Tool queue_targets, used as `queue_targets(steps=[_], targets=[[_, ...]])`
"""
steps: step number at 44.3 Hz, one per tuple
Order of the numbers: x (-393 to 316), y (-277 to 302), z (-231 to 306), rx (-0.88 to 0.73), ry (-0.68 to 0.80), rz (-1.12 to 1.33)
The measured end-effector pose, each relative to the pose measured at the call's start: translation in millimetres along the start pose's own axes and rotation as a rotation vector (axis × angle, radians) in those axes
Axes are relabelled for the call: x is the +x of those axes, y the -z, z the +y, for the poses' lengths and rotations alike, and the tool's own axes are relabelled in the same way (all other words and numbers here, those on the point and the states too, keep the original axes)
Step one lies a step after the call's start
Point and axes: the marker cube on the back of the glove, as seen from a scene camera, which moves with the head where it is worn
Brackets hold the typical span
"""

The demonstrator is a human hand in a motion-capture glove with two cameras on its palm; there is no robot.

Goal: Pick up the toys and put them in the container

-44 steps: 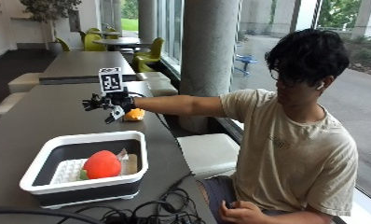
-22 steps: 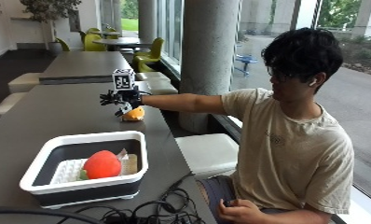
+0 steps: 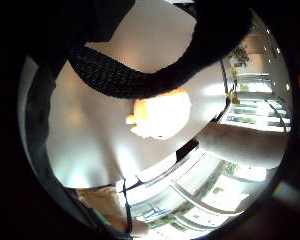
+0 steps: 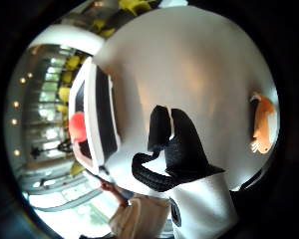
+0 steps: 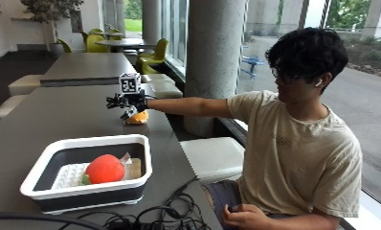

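I hold the gloved right hand [image 5: 128,102] out at full arm's reach over the far part of the table [image 5: 63,120], because the orange toy [image 5: 138,118] lies there, well apart from the container [image 5: 88,173]. The fingers are spread and grasp nothing — the toy sits on the table just under the palm. It looks small, rounded and orange with a paler patch. A red toy [image 5: 105,168] already rests in the container — white-rimmed, dark-walled.

Beige T-shirt, black-gloved right hand [image 5: 128,102]
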Motion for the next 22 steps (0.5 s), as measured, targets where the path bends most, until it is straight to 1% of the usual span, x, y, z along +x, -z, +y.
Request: queue_targets(steps=[5, 9, 22], targets=[[-6.9, -2.4, -1.8, -0.002, 0.037, -0.049], [-4.6, -2.3, -2.8, -0.004, 0.049, -0.033], [5.1, 2.5, 0.0, -0.003, -0.055, 0.094]])
